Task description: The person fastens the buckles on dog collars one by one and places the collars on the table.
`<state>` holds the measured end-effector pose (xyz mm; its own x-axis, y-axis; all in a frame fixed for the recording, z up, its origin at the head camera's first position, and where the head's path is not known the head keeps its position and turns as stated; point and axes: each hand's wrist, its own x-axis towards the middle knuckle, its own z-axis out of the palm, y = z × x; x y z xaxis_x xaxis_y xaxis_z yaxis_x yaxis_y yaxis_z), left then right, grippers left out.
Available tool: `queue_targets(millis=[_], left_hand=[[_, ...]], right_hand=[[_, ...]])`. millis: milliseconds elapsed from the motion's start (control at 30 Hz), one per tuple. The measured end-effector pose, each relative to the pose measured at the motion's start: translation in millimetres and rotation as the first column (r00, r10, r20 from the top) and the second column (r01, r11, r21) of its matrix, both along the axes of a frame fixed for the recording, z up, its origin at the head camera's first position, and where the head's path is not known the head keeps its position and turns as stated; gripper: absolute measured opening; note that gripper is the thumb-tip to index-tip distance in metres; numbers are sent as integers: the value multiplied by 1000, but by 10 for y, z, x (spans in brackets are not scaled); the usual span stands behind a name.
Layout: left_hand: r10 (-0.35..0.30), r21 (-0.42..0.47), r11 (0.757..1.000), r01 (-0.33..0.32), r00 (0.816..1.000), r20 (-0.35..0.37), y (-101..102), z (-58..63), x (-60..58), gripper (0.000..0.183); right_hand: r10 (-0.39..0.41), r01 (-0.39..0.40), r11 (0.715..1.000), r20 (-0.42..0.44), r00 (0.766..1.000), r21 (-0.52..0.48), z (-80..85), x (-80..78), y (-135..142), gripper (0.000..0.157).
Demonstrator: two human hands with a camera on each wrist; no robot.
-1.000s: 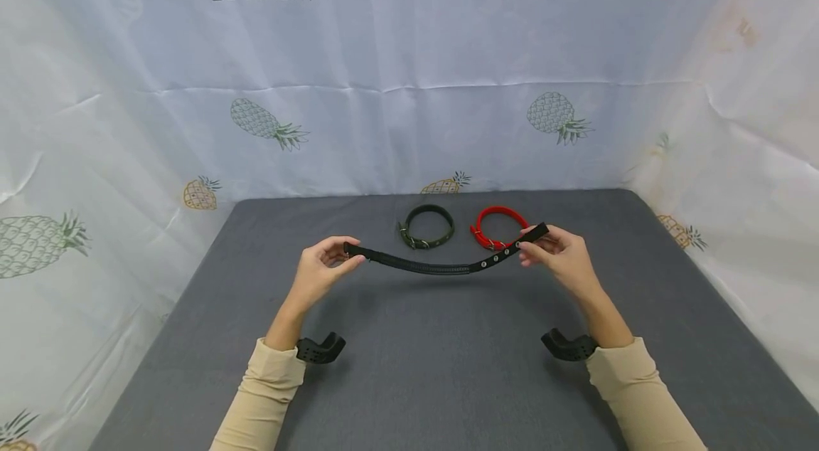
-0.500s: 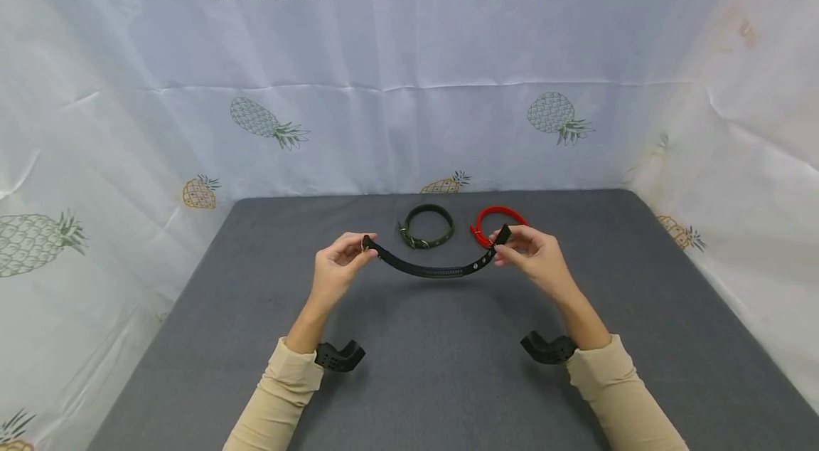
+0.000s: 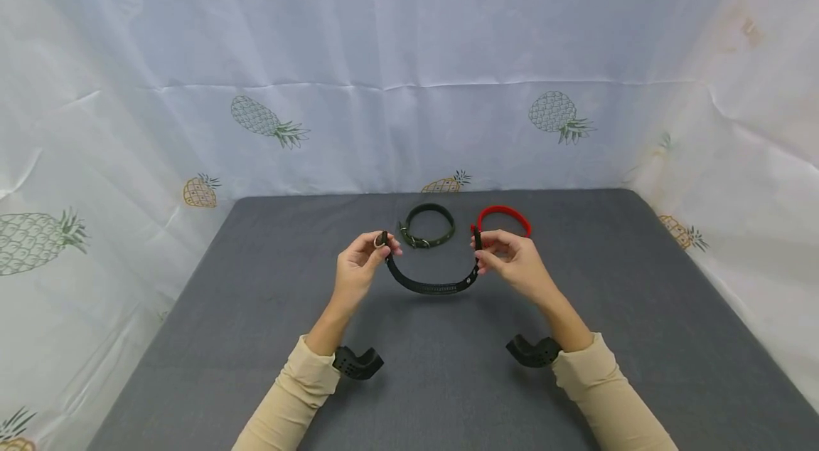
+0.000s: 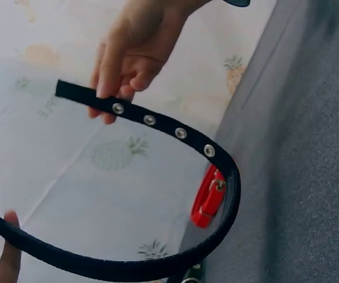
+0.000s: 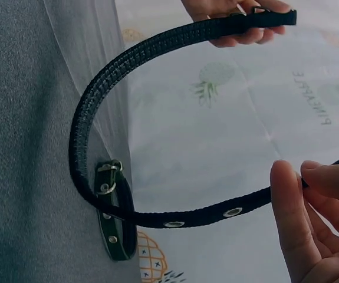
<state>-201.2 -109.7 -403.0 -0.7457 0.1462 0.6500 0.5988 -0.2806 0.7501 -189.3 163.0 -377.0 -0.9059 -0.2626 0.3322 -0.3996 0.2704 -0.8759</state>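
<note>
A black collar (image 3: pixel 435 289) with metal eyelets hangs in a U above the table, one end in each hand. My left hand (image 3: pixel 355 267) pinches the end with the metal ring and buckle. The plain, punched end is pinched between thumb and fingers of my right hand (image 3: pixel 512 262); in the left wrist view its tip sticks out past the fingers. Behind, on the table, lie a dark green collar (image 3: pixel 430 243) and a red collar (image 3: pixel 512 209), both looped. The right hand and the black collar's end partly cover the red collar in the head view.
The grey table (image 3: pixel 422 380) stretches out below the hands. White and pale blue cloth (image 3: pixel 397 138) with pineapple prints hangs behind and at both sides. A black wrist camera (image 3: pixel 358 363) is worn on the left wrist, another (image 3: pixel 532 351) on the right.
Both hands have moved toward each other. Between them the black collar has gone from a shallow curve to a deep U, its ends now pointing upward. The green and red collars stayed put.
</note>
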Motion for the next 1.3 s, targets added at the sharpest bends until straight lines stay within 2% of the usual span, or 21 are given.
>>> queue_targets(millis=[67, 167, 333, 433, 533, 700, 800, 933, 1233, 1300], left_hand=[[-23, -16, 1000, 23, 1000, -6, 41, -10, 4, 22], [-26, -61, 998, 25, 1000, -16, 94, -37, 16, 33], [-3, -125, 992, 4, 1000, 7, 159, -65, 46, 24], [20, -163, 987, -15, 999, 31, 192, -61, 65, 27], [37, -204, 979, -26, 998, 51, 217, -63, 77, 31], [17, -258, 966, 9, 995, 96, 242, -76, 91, 30], [39, -312, 950, -10, 996, 85, 246, -82, 96, 26], [82, -388, 920, -58, 995, 47, 244, -83, 101, 21], [92, -501, 861, -85, 996, -9, 240, -7, 128, 20], [91, -513, 854, -89, 996, -22, 233, -45, 103, 21]], right_hand=[[5, -5, 1000, 0, 1000, 19, -1, 2, -32, 25], [19, -19, 999, 9, 1000, 41, 0, 7, -72, 25], [18, -16, 996, -17, 1000, 83, 15, 18, -126, 25], [8, -2, 994, -60, 998, 106, 28, 24, -153, 24], [26, -18, 996, -85, 996, 90, 34, 28, -174, 23], [99, -99, 995, -74, 992, 7, 32, 36, -196, 23], [126, -127, 992, -86, 988, -16, 27, 39, -205, 24], [128, -127, 992, -104, 986, 14, 28, 43, -220, 23], [140, -133, 989, -104, 985, 70, 30, 47, -255, 22], [138, -131, 989, -103, 985, 74, 31, 46, -259, 22]])
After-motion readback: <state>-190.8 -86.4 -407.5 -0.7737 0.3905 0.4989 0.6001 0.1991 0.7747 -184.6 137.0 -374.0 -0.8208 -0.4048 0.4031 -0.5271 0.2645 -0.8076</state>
